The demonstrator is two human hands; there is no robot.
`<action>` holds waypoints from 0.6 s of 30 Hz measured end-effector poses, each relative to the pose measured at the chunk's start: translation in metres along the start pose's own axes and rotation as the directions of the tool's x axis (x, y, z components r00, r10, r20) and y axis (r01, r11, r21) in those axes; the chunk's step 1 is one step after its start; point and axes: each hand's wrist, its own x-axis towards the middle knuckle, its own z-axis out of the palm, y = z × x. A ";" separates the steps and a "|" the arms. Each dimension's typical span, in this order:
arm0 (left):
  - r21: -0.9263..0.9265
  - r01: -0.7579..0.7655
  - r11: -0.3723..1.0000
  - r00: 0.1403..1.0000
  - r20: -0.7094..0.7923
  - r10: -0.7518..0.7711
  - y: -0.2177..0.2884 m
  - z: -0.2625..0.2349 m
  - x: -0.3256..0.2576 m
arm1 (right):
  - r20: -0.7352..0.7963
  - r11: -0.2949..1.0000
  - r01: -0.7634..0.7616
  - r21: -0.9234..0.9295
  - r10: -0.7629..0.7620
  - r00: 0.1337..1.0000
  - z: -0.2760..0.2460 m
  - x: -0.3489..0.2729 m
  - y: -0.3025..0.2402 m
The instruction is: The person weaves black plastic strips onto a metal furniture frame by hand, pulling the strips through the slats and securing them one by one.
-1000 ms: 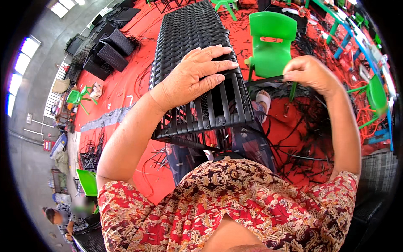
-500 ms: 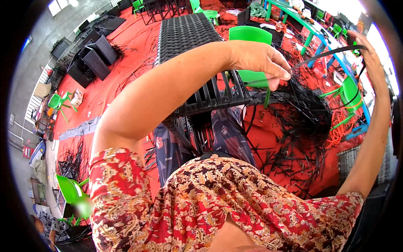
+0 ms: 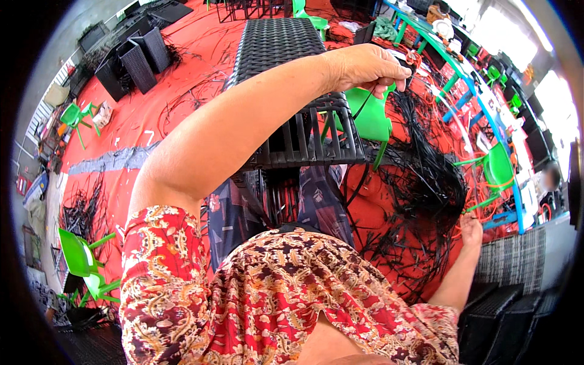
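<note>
A long black woven seat-like piece with slatted end strips stands in front of me, its near end over my knees. Above its right corner, my left hand is closed with the fingertips pinched together. A thin black strip hangs below those fingers toward the piece's end. My right hand is low at the right, fingers up and drawn together, beside a big loose bundle of black strips. What it holds is too small to make out.
Green chairs stand behind the work, at the right and at the lower left. A blue-green table frame runs along the right. Dark woven panels stand far left; a grey woven panel leans lower right. Strip scraps litter the red floor.
My right hand has come down from high at the right to beside the bundle. My left hand has moved slightly up and left. The strip loop between the hands no longer shows clearly.
</note>
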 end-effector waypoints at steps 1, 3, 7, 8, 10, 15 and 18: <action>0.015 -0.001 1.000 1.000 -0.024 0.001 0.001 0.000 0.000 | 0.040 0.982 -0.011 0.191 0.004 0.999 -0.004 0.003 0.006; 0.017 -0.008 1.000 0.998 -0.065 0.009 0.001 -0.001 -0.001 | -0.001 0.896 0.089 0.435 -0.099 0.995 -0.016 0.015 0.011; -0.024 -0.067 0.997 0.996 -0.064 0.065 -0.006 -0.010 -0.004 | -0.432 0.720 0.429 -0.546 -0.681 0.592 -0.006 0.032 -0.018; -0.003 0.001 1.000 0.994 -0.112 -0.001 -0.007 -0.013 -0.004 | -0.437 0.619 0.334 -0.711 -0.761 0.480 0.018 0.028 -0.035; 0.022 0.080 0.997 0.988 -0.133 -0.076 -0.006 -0.018 -0.004 | -0.244 0.374 0.350 -0.859 -0.900 0.362 0.098 0.006 -0.078; 0.193 -0.098 0.976 0.970 -0.202 0.138 0.041 -0.011 -0.003 | 0.535 -0.304 0.705 -0.641 -0.835 0.126 0.379 -0.100 -0.142; -0.208 -0.407 0.889 0.913 -0.074 0.401 0.080 0.003 -0.018 | 0.941 -0.389 0.904 -0.178 -0.336 0.040 0.479 -0.130 -0.086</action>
